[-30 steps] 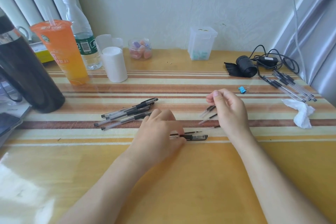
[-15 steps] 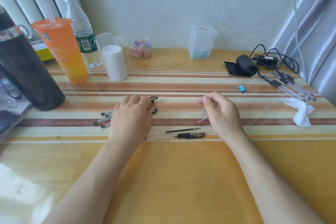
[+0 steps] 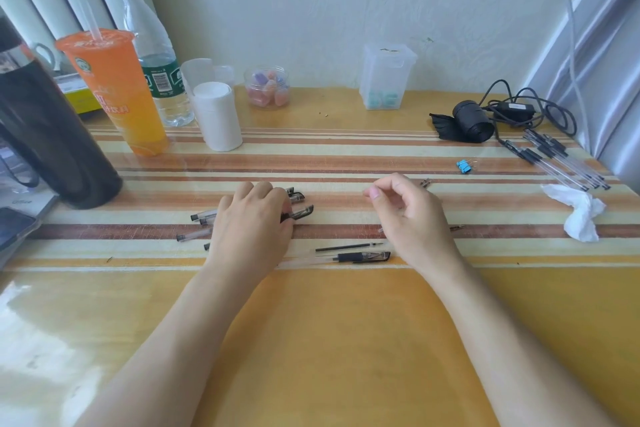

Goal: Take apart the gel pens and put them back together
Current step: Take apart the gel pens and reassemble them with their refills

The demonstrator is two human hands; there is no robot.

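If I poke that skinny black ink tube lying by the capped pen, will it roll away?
Probably, yes: the ink tube looks round and thin, and the table looks glossy, so it may roll or slide. It likely weighs almost nothing. Being so slim, it might bend a little if pressed.

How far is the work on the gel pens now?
Done: one pen lies apart, refill beside its barrel, a tip loose. In hand: left hand covers the pile, grip hidden; right hand is curled, contents unclear. Left: reassembling that pen, then probably the pile.
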